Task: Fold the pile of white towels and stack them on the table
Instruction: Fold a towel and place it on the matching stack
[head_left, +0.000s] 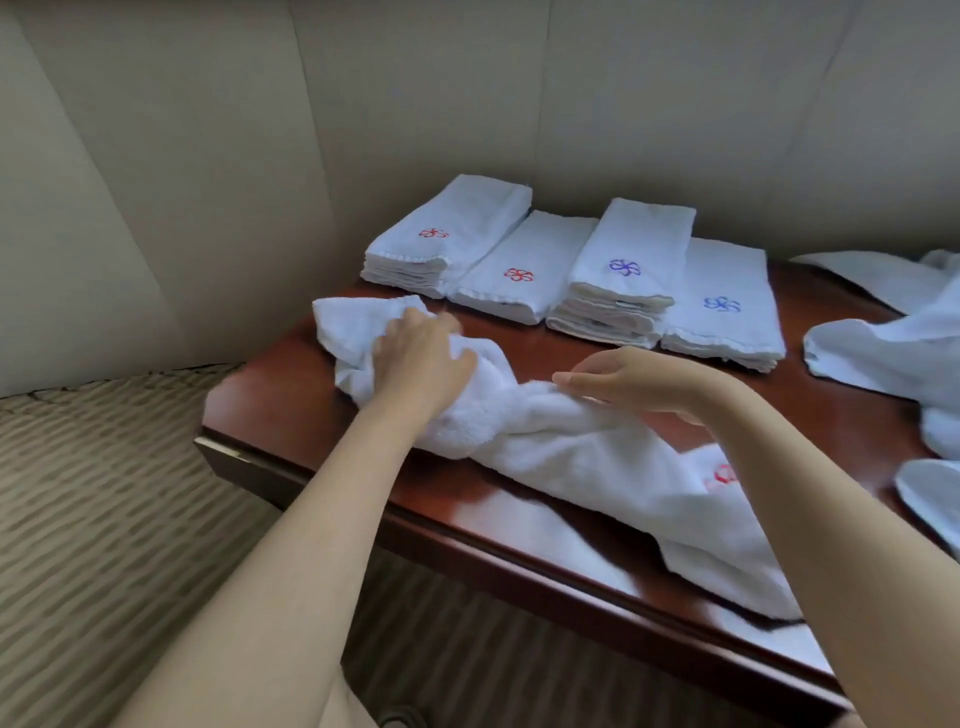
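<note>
We have the crumpled white terry towel (561, 447) on the near part of the glossy red-brown wooden surface (291, 395). Our left hand (421, 358) clutches its far-left end, our right hand (634, 382) pinches its middle; we should pull it flat, corners squared, before folding.

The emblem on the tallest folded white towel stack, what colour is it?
Blue: a pinwheel-like flower emblem on the tallest folded white towel stack, best in the head view.

unfolded towels (883, 348) at 3 o'clock: cut by frame edge | red emblem (722, 475) on crumpled towel (571, 447): half hidden behind right forearm | left hand (421, 358) fingertips: blurred, grip unclear | table (291, 384) at 5 o'clock: cropped
</note>
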